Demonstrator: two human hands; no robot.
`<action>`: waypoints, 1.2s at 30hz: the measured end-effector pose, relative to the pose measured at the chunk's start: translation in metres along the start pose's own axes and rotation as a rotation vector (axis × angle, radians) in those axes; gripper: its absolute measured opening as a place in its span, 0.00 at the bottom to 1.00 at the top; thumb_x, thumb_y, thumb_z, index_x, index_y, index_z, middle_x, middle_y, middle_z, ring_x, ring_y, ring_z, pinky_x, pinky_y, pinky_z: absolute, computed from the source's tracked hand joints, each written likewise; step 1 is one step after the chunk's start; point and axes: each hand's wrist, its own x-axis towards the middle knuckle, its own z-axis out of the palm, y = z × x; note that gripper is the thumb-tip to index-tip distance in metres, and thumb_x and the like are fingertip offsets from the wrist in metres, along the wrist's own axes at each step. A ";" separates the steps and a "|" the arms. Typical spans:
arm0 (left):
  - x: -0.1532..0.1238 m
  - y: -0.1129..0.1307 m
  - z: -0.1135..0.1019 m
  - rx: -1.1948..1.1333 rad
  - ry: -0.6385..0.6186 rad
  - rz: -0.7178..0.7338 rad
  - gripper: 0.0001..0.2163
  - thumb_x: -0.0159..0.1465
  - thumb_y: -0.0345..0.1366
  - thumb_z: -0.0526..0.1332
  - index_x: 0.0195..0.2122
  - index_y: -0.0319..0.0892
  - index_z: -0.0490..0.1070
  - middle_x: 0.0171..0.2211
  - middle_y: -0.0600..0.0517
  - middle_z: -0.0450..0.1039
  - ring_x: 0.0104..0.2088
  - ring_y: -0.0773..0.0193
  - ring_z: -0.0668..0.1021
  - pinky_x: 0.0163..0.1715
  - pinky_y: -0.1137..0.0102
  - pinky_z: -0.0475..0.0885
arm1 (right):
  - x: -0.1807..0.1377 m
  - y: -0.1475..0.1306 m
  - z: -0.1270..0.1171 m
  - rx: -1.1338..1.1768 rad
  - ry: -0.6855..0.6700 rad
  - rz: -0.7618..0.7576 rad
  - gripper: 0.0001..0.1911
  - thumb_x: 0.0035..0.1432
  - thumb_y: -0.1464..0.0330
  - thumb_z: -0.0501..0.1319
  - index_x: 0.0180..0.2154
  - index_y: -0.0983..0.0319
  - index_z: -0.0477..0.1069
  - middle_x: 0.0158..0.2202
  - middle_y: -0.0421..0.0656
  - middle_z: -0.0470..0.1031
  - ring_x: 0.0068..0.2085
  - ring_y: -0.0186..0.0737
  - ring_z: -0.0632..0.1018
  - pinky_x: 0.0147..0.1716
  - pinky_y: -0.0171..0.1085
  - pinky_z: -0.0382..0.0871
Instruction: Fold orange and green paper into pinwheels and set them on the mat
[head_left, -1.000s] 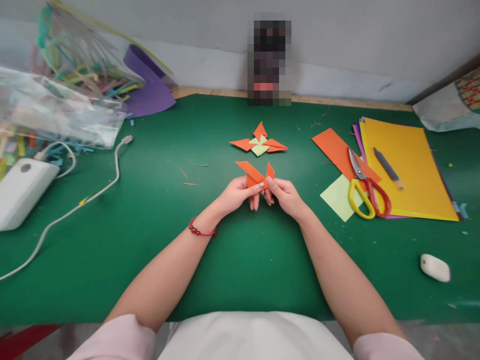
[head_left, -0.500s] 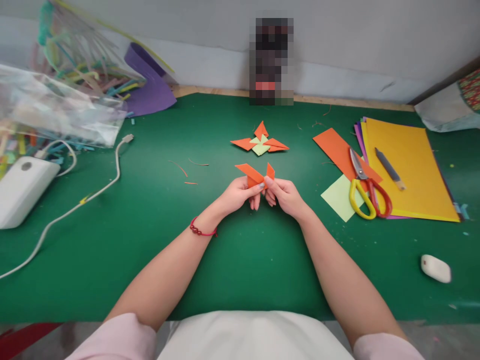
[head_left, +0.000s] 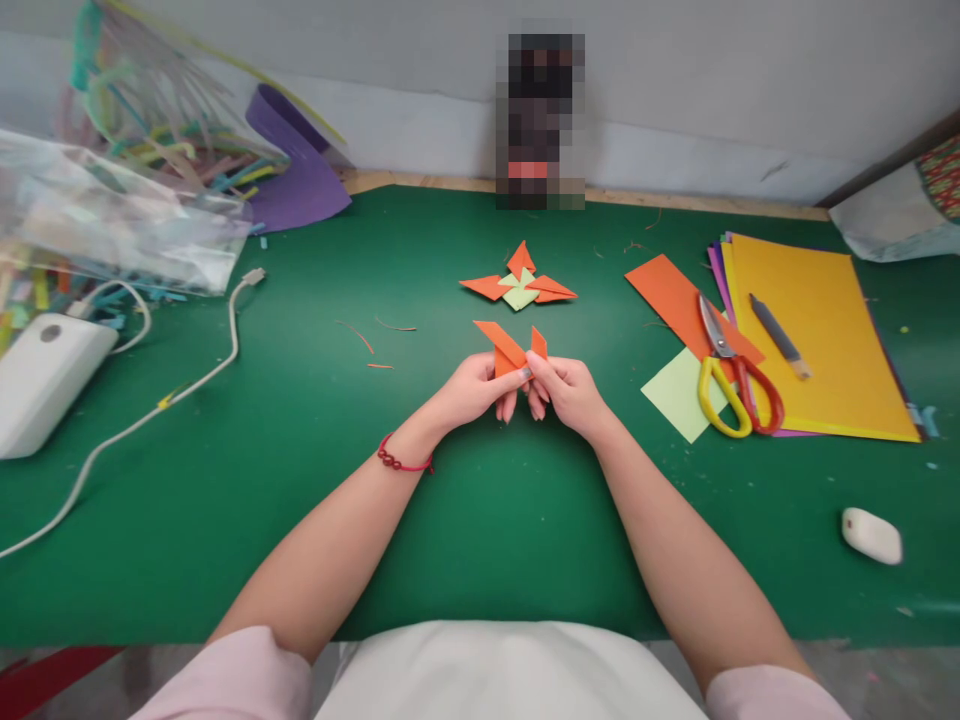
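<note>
Both hands meet over the middle of the green table (head_left: 480,520) and pinch one folded orange paper piece (head_left: 507,349). My left hand (head_left: 472,391), with a red bracelet on its wrist, grips the piece from the left with thumb on top. My right hand (head_left: 568,391) pinches its right flap between thumb and fingers. The paper's pointed ends stick up beyond the fingertips. Just behind it lies a finished orange and light green paper star (head_left: 520,287), flat on the table.
Yellow and red scissors (head_left: 731,385) rest on an orange strip (head_left: 675,300) and a light green square (head_left: 679,393). A yellow sheet stack (head_left: 825,350) carries a pencil (head_left: 778,336). White eraser (head_left: 870,535) at right; white charger (head_left: 41,385), cable (head_left: 172,395), plastic bag of strips (head_left: 112,215) at left.
Almost nothing moves. The fingers shift slightly on the orange paper, which tilts a little; both hands stay where they were.
</note>
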 end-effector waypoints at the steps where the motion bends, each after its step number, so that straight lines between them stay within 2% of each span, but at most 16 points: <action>1: 0.000 0.001 0.000 0.003 0.009 -0.006 0.16 0.60 0.47 0.58 0.23 0.39 0.65 0.12 0.57 0.66 0.12 0.73 0.66 0.17 0.77 0.64 | 0.000 0.000 0.000 -0.015 -0.001 -0.002 0.29 0.56 0.46 0.52 0.14 0.59 0.55 0.09 0.36 0.63 0.13 0.30 0.66 0.19 0.33 0.61; 8: -0.002 0.005 0.002 -0.030 0.069 -0.017 0.15 0.57 0.47 0.60 0.24 0.39 0.64 0.10 0.59 0.64 0.11 0.73 0.65 0.16 0.77 0.63 | 0.000 0.003 -0.001 -0.098 0.027 -0.049 0.29 0.58 0.49 0.52 0.13 0.60 0.57 0.10 0.36 0.63 0.15 0.30 0.66 0.22 0.33 0.63; 16: -0.002 0.005 0.002 -0.033 0.071 -0.025 0.15 0.59 0.46 0.59 0.24 0.39 0.65 0.10 0.58 0.65 0.12 0.73 0.66 0.17 0.76 0.64 | 0.003 0.002 -0.007 0.123 -0.036 -0.009 0.23 0.53 0.49 0.57 0.21 0.61 0.66 0.15 0.37 0.66 0.17 0.31 0.68 0.20 0.34 0.64; 23: -0.001 0.005 0.001 -0.040 0.075 -0.040 0.14 0.58 0.45 0.59 0.24 0.40 0.64 0.10 0.59 0.65 0.12 0.73 0.66 0.17 0.76 0.63 | 0.002 -0.002 -0.011 0.077 -0.057 -0.035 0.21 0.53 0.53 0.59 0.19 0.61 0.64 0.14 0.36 0.65 0.16 0.30 0.67 0.20 0.33 0.62; 27: -0.001 0.005 0.000 -0.035 0.066 -0.041 0.13 0.58 0.44 0.59 0.24 0.39 0.65 0.10 0.59 0.65 0.12 0.73 0.66 0.17 0.76 0.64 | 0.001 -0.003 -0.012 0.037 -0.044 -0.035 0.22 0.53 0.53 0.59 0.17 0.61 0.63 0.11 0.34 0.62 0.14 0.28 0.63 0.17 0.32 0.57; 30: -0.001 0.004 0.000 -0.031 0.060 -0.038 0.13 0.58 0.44 0.59 0.24 0.39 0.65 0.10 0.58 0.65 0.12 0.73 0.66 0.17 0.77 0.64 | 0.002 -0.003 -0.012 0.022 -0.038 -0.033 0.22 0.52 0.52 0.59 0.17 0.61 0.62 0.12 0.34 0.63 0.13 0.26 0.60 0.14 0.31 0.53; 36: -0.002 0.003 -0.001 -0.022 0.051 -0.035 0.13 0.58 0.44 0.59 0.24 0.39 0.64 0.10 0.59 0.65 0.11 0.74 0.65 0.16 0.77 0.63 | 0.001 -0.002 -0.013 -0.012 -0.048 -0.052 0.21 0.53 0.54 0.59 0.18 0.62 0.64 0.13 0.35 0.64 0.14 0.26 0.61 0.16 0.31 0.55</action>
